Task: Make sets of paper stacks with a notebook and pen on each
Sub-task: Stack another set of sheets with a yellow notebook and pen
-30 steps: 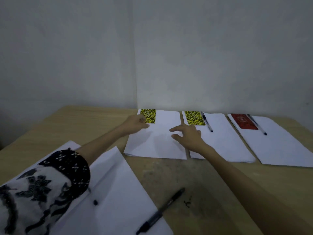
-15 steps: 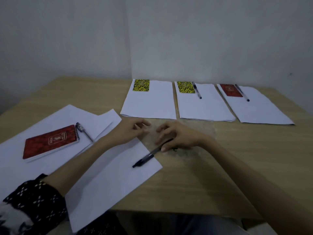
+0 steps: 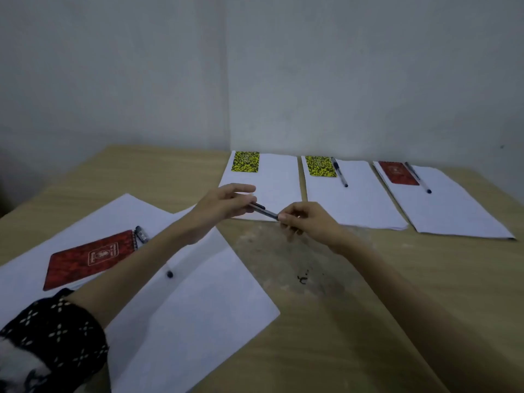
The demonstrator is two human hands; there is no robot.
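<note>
We count three paper stacks in a row along the far edge of the desk point(image 3: 368, 307): the left stack point(image 3: 272, 191), the middle stack point(image 3: 357, 202) and the right stack point(image 3: 453, 211). Nearer the left edge lie more white sheets point(image 3: 187, 321), loosely overlapped. We count four notebooks: a yellow-patterned notebook point(image 3: 245, 161) on the far left corner of the left stack, a second yellow notebook point(image 3: 321, 166) on the middle stack, a red notebook point(image 3: 398, 173) on the right stack, and a larger-looking red spiral notebook point(image 3: 90, 258) on the sheets by the left edge. We count four pens: one pen point(image 3: 339, 172) just beside the second yellow notebook, another pen point(image 3: 417, 177) beside the red notebook, a third pen point(image 3: 141, 234) at the spiral edge of the near notebook, partly hidden by the forearm, and a black pen point(image 3: 263, 210) held in the air over the near edge of the left stack. Our left hand point(image 3: 224, 205) pinches one end of it with curled fingers; our right hand point(image 3: 309, 221) grips the other end, fingers curled.
</note>
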